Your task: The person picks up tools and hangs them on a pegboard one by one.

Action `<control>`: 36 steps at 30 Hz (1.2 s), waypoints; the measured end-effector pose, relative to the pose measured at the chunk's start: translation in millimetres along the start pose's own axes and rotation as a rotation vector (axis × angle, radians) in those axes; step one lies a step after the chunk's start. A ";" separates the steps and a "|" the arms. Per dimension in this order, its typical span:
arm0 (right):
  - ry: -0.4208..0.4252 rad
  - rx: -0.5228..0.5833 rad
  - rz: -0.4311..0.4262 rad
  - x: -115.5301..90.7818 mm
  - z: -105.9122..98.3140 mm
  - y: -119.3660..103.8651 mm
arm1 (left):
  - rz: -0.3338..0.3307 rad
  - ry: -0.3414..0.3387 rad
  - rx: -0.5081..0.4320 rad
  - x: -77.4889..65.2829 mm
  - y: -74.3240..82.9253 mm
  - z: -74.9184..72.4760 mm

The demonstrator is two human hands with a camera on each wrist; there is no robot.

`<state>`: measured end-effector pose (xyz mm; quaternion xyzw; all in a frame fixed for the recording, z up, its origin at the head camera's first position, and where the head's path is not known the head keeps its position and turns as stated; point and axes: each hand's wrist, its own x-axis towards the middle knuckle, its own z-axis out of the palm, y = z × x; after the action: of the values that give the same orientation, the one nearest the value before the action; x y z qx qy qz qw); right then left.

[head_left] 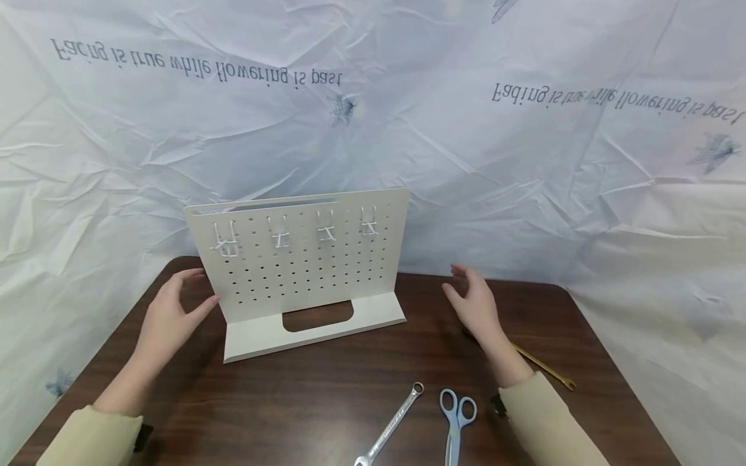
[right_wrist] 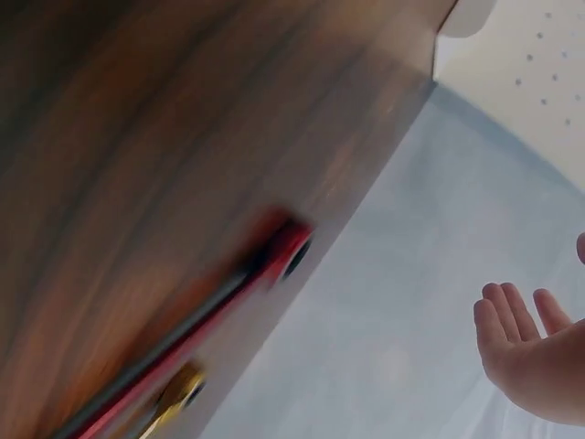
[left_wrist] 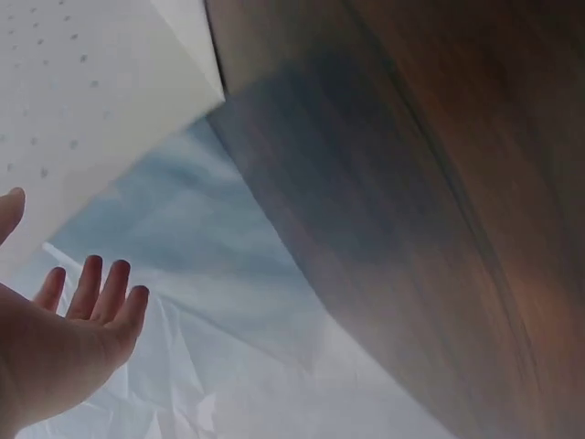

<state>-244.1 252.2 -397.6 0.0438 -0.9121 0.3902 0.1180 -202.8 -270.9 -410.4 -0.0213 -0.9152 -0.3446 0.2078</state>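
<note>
Pegboard (head_left: 309,255) stood on bench (head_left: 303,395), long axis roughly left-right between the left hand (head_left: 166,317) and right hand (head_left: 476,304), right end farther back. Left was nearer, just beside its edge, contact unclear; right was clearly apart. Both hung relaxed, gripping nothing.

**Left hand (head_left: 170,316) and right hand (head_left: 476,305) held forward, well apart**

Both forearms (head_left: 127,380) angle inward from pale beige sleeves (head_left: 90,440). Each thumb (head_left: 204,308) stands away from gently bent fingers (head_left: 185,276). In the wrist views, the left fingers (left_wrist: 87,291) fan slightly; the right ones sit closer together.
</note>
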 end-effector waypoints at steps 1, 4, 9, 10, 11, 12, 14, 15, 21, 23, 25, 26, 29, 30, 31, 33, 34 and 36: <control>0.002 0.032 0.000 3.1 4.5 -3.1 | -0.015 -0.001 -0.025 1.1 1.3 1.6; 0.010 0.114 -0.004 12.6 18.6 -12.6 | -0.067 -0.008 -0.107 2.9 3.6 6.4; 0.021 0.239 0.004 26.6 41.0 -27.3 | -0.130 0.005 -0.235 1.7 7.6 15.9; 0.021 0.253 0.006 29.0 45.0 -29.6 | -0.135 0.013 -0.254 1.3 8.5 17.9; 0.025 0.267 0.006 31.5 49.0 -31.7 | -0.139 0.020 -0.268 1.1 9.4 19.9; 0.028 0.277 0.009 34.0 52.9 -33.1 | -0.146 0.030 -0.276 1.0 10.2 21.8; 0.032 0.294 0.009 38.6 59.9 -36.2 | -0.168 0.057 -0.285 1.5 11.5 25.0; 0.036 0.292 0.006 40.9 63.1 -37.4 | -0.180 0.075 -0.284 1.9 11.9 26.3; 0.056 0.294 0.002 51.3 78.3 -44.8 | -0.243 0.179 -0.248 6.6 12.8 30.7; 0.061 0.300 0.010 53.6 82.4 -47.3 | -0.245 0.205 -0.231 8.4 12.4 31.5; 0.066 0.304 0.016 55.5 86.0 -49.5 | -0.242 0.222 -0.210 9.5 11.9 31.9; 0.070 0.301 0.016 56.3 87.9 -50.2 | -0.237 0.229 -0.199 10.0 11.4 32.3; 0.082 0.305 0.025 58.0 91.4 -52.3 | -0.224 0.237 -0.177 11.1 11.0 32.6; 0.085 0.308 0.034 58.5 92.0 -52.7 | -0.217 0.238 -0.168 11.4 10.9 32.7; 0.090 0.305 0.041 59.3 92.6 -52.7 | -0.209 0.239 -0.161 11.7 10.7 32.9; 0.101 0.298 0.057 61.1 93.0 -52.5 | -0.195 0.238 -0.147 12.3 10.3 33.1; 0.107 0.288 0.061 62.3 93.3 -51.9 | -0.188 0.237 -0.142 12.5 10.0 33.1; 0.120 0.264 0.064 64.5 93.5 -50.7 | -0.175 0.234 -0.131 13.3 9.2 32.7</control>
<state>-314.8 150.4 -408.4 0.0064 -0.8450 0.5124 0.1529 -225.2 -244.4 -421.6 0.0853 -0.8586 -0.4206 0.2803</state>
